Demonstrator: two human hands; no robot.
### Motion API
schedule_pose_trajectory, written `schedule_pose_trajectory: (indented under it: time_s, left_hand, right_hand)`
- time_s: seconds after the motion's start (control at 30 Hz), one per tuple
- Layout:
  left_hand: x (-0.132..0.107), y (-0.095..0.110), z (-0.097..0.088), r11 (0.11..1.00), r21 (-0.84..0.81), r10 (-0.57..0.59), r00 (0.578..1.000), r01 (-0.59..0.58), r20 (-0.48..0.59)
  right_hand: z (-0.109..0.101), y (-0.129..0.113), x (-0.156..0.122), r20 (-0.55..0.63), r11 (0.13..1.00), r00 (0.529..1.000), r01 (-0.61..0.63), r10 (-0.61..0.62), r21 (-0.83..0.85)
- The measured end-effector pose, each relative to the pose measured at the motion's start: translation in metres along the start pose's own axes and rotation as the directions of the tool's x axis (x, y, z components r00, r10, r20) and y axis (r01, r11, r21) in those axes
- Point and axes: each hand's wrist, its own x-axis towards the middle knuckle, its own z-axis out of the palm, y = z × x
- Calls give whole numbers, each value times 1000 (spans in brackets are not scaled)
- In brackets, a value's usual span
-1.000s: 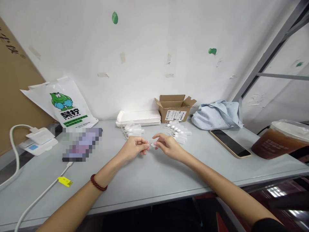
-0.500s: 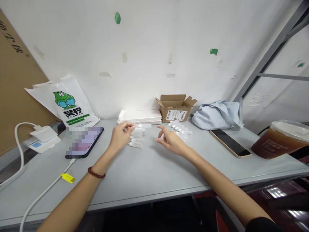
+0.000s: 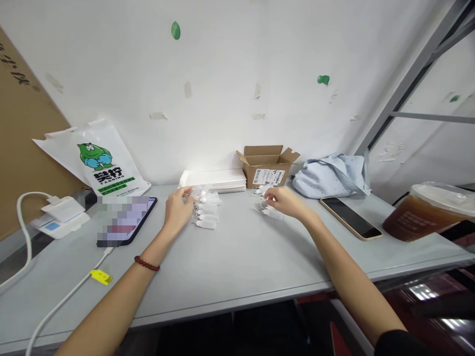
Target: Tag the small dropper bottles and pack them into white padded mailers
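Note:
Two heaps of small white plastic pieces lie at the back of the grey table. My left hand, a dark red bead bracelet on its wrist, rests against the left heap with loosely spread fingers that touch the pieces. My right hand reaches over the right heap. Its fingertips are pinched round one small white piece there. What exactly the pieces are is too small to make out.
A phone on a white cable, a white printed bag and a white charger block lie left. A stack of white sheets, an open cardboard box and a blue cloth bag line the wall. A second phone and a drink cup sit right.
Both hands held one piece together at the table's middle. The left hand carried it to the left heap and let go; the right hand moved back to the right heap.

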Motion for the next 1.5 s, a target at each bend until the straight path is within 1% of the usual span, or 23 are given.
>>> schedule_pose_trajectory:
  time_s: [0.1,0.2,0.3,0.37,0.43,0.57,0.67,0.73,0.8,0.9,1.0,1.13,1.27,1.4,1.5]
  left_hand:
    - [-5,7,-1,999,4,42,999,-42,-16]
    - [-11,16,-1,996,-10,87,996,-87,-19]
    - [-19,26,2,988,-36,153,988,-153,-10]
    - [-24,30,6,979,-47,198,980,-197,-1]
    - [-29,34,10,972,-54,229,973,-228,20]
    - [-40,39,17,958,-85,282,953,-274,108]
    - [-48,45,18,942,-125,330,930,-313,160]
    - [-52,51,18,935,-164,345,918,-316,197]
    - [-55,56,16,939,-207,323,909,-274,264]
    - [-58,62,14,947,-289,253,884,-142,393]
    - [-59,65,14,922,-388,208,863,-15,461]
    - [-58,67,13,876,-478,195,858,66,476]
    - [-55,66,10,849,-516,168,866,115,471]
    - [-52,64,10,843,-509,104,877,172,468]
    - [-51,62,10,840,-509,86,879,189,469]
  right_hand:
    - [-4,3,-2,86,1000,996,-14,14,-1]
    - [-7,1,-6,189,1000,982,4,-9,30]
    - [-6,-2,-8,237,1000,971,3,-7,17]
    - [-2,-3,-7,248,1000,969,-7,11,-20]
    - [5,-4,-6,251,999,968,7,3,-39]
    - [16,-8,-4,239,998,970,45,-36,-33]
    - [18,-15,-4,219,997,972,82,-79,-6]
    - [17,-23,-5,189,990,972,127,-138,70]
    - [16,-31,-6,147,962,969,162,-197,221]
    - [16,-42,-9,106,865,960,181,-258,468]
    - [19,-50,-12,85,781,951,192,-298,594]
    - [23,-54,-15,106,733,948,157,-299,662]
    - [25,-55,-15,133,730,946,133,-295,671]
    - [24,-57,-16,159,732,943,114,-293,671]
    - [21,-59,-17,190,740,941,84,-278,667]
